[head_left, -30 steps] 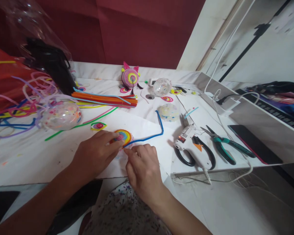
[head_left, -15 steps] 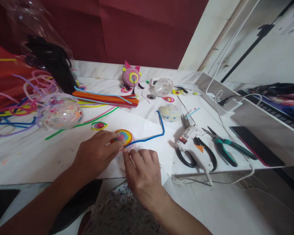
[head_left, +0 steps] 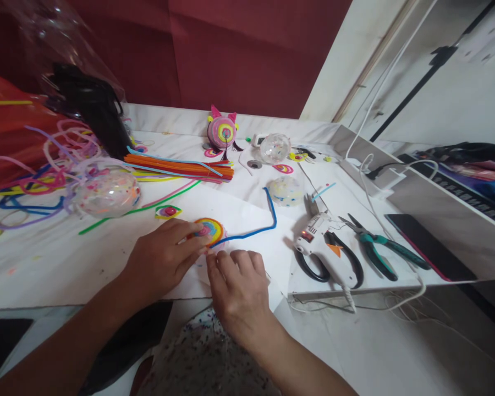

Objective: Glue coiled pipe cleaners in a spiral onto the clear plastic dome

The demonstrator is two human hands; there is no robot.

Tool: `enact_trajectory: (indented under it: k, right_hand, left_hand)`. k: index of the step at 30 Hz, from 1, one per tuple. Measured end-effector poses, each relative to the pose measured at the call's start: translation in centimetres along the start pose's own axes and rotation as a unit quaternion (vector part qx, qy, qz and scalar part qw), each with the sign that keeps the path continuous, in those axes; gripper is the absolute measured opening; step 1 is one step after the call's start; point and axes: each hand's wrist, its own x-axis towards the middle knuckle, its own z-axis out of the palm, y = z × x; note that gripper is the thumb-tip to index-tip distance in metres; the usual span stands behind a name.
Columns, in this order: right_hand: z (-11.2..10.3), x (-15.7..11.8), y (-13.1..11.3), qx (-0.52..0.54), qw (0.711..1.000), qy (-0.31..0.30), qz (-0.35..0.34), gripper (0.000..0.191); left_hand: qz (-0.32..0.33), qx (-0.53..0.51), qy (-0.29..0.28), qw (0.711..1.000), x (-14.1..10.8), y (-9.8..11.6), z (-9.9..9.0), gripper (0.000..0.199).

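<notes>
White marbled desk [head_left: 45, 264], maroon sheet [head_left: 251, 55] behind. Left hand's [head_left: 159, 253] fingers pin the rainbow coil [head_left: 210, 231] on white paper [head_left: 243, 206]; right hand [head_left: 241, 291] pinches close by its edge, where the blue pipe cleaner [head_left: 247, 235] runs off.

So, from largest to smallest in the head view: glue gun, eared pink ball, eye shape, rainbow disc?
- Glue gun
- Eared pink ball
- Eye shape

Rainbow disc: bigger than the eye shape, but the left hand partly covers it; against the ball, unsure.

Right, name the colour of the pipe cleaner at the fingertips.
The pipe cleaner is blue, clearest in the head view.
</notes>
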Motion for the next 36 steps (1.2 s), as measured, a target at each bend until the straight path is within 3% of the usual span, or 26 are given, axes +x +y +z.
enact_trajectory:
  k: [21, 36]
  right_hand:
    - [0.03, -0.07, -0.07, 0.025, 1.0, -0.008, 0.013, 0.027]
    - [-0.26, 0.24, 0.11, 0.062, 0.996, -0.025, 0.051, 0.026]
  left_hand:
    - [-0.014, -0.035, -0.007, 0.999, 0.18, -0.07, -0.34, 0.027]
    - [-0.048, -0.073, -0.046, 0.995, 0.6, -0.22, -0.56, 0.027]
